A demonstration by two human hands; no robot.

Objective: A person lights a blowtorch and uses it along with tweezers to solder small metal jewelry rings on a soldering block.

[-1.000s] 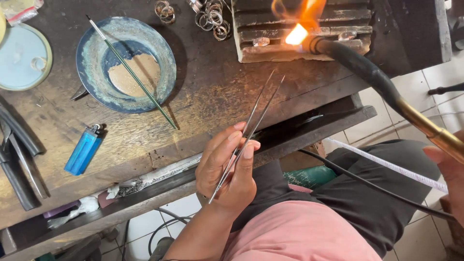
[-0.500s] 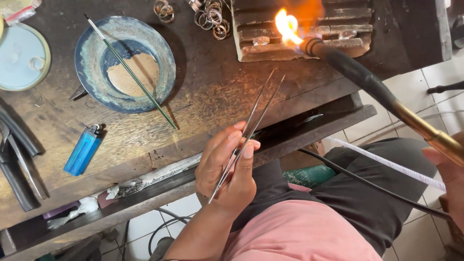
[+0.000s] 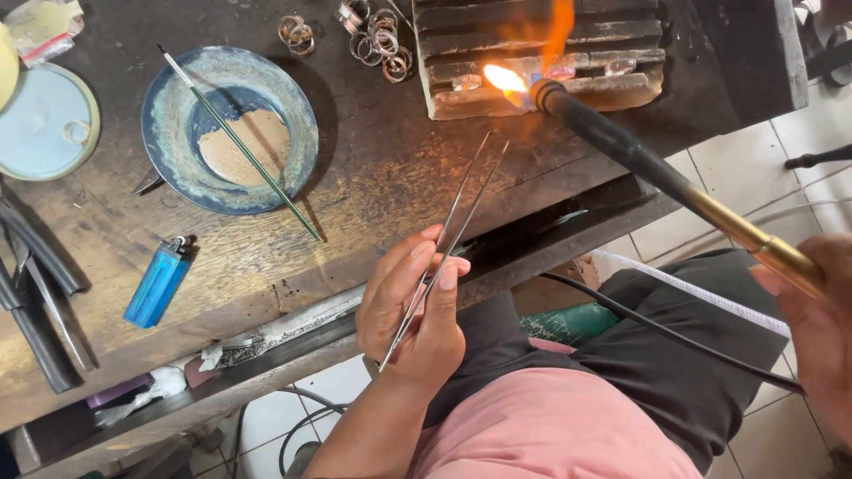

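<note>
Tweezers in hand, torch on the block

Beyond the left hand's fingers [image 3: 424, 266] the tweezers [image 3: 448, 238] reach; block [image 3: 541, 84] farther off, dish [image 3: 229, 129] left, lighter [image 3: 158, 282] nearer left.

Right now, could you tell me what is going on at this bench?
A person seated at a worn wooden workbench holds a torch in the right hand, its flame on small pieces lying on a charred block. The left hand holds long tweezers, tips open and short of the block. A blue dish, metal rings and a blue lighter lie on the bench.
</note>
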